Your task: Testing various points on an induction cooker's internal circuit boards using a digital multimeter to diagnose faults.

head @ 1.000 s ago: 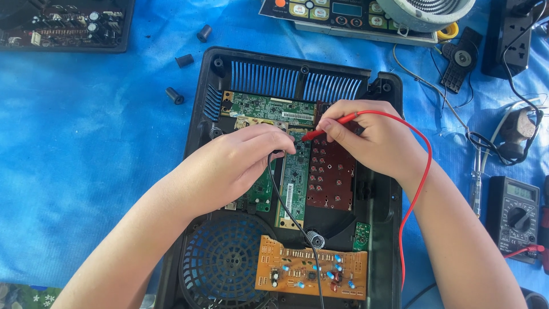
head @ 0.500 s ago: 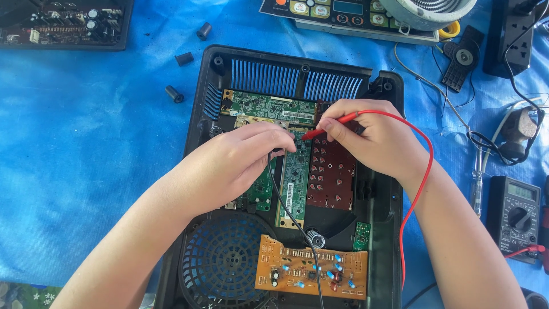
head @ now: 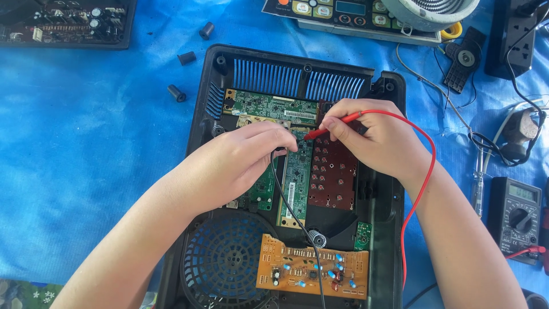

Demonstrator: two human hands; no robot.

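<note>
Head view: right hand (head: pixel 382 137) pinches red probe (head: pixel 331 125), tip down on green board (head: pixel 294 177) inside black case (head: pixel 200 120). Left hand (head: pixel 237 160) is closed around black probe, mostly hidden; its black lead (head: pixel 294 217) trails toward orange board (head: pixel 311 273). Probes judged light, stiff, best held pen-like on the insulated barrel; leads limp. Boards likely fragile, so handle by their edges. Case sits on blue tarp (head: pixel 86 154); multimeter (head: pixel 514 217) right of case.
</note>
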